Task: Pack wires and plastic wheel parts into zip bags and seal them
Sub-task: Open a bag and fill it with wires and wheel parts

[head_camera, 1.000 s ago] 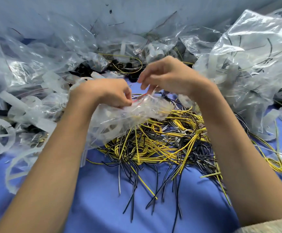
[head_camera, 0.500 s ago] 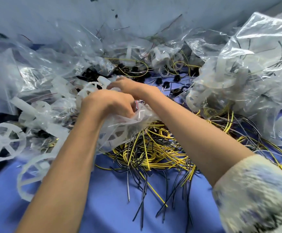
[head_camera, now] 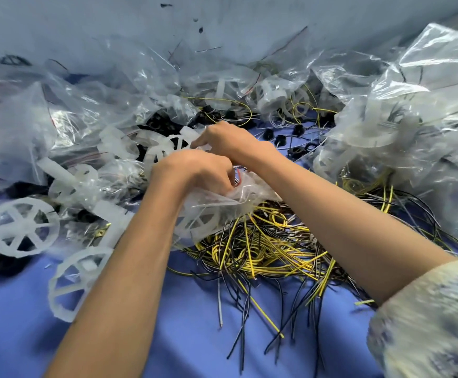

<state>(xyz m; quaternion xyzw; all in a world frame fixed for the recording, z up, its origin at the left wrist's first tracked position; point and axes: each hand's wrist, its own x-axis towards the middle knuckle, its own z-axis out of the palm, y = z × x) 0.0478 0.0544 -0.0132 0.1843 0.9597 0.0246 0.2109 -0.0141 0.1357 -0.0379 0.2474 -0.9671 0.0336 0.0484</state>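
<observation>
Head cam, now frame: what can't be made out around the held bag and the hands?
- Seal of the zip bag: head view, covered by the left hand gripping it; open or closed unclear.
- Right hand fingertips: turned away from the camera; whether they pinch anything is unclear.
- Bag contents: a wheel shows through; glare and creases hide the rest.
- Right sleeve: blurred, cut by the frame edge.

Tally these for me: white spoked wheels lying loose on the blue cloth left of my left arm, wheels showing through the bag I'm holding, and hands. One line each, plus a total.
Loose wheels: 2
Wheel in bag: 1
Left hand, right hand: 2
Total: 5
</observation>
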